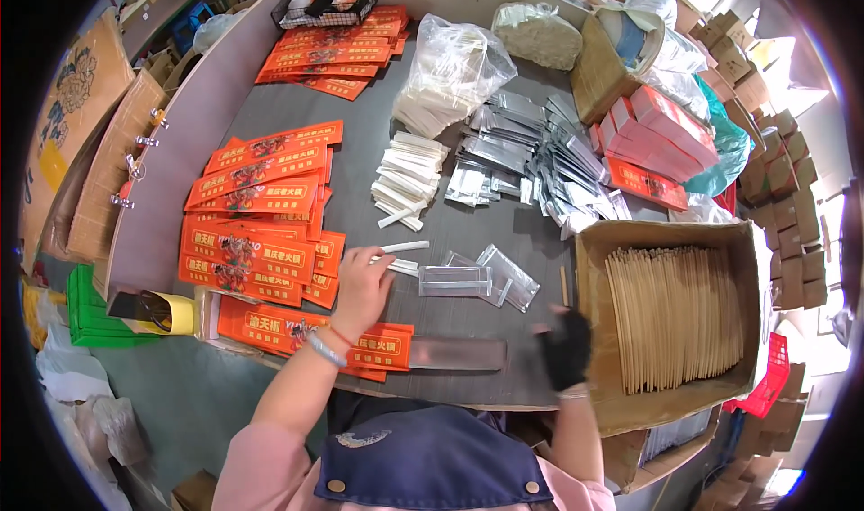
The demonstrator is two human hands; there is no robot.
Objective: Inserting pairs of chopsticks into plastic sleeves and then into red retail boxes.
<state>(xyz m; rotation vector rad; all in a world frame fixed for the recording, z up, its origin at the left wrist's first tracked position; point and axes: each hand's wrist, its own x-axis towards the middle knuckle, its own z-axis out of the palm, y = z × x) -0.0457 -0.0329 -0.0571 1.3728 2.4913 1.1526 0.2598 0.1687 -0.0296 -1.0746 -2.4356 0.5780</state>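
My left hand [362, 286] is bare, with a bracelet and a red cord at the wrist. Its thumb and fingers pinch a narrow white packet [402, 266] above the dark tabletop. Another white packet [405, 246] lies just beyond the fingertips. To their right are small clear plastic sleeves [455, 282], some overlapping. My right hand [565, 349], in a black glove, is smeared by motion beside the chopstick box; its fingers are not clear. One wooden chopstick [564, 286] lies just beyond it. Below my left hand is an orange printed sleeve [382, 345] with a clear end.
Orange printed packages [256, 178] are stacked on the left. White packets [407, 180] and silvery sachets [513, 142] lie in heaps farther back. A cardboard box [589, 331] of wooden chopsticks [679, 318] stands on the right. A raised partition [193, 97] borders the table's left.
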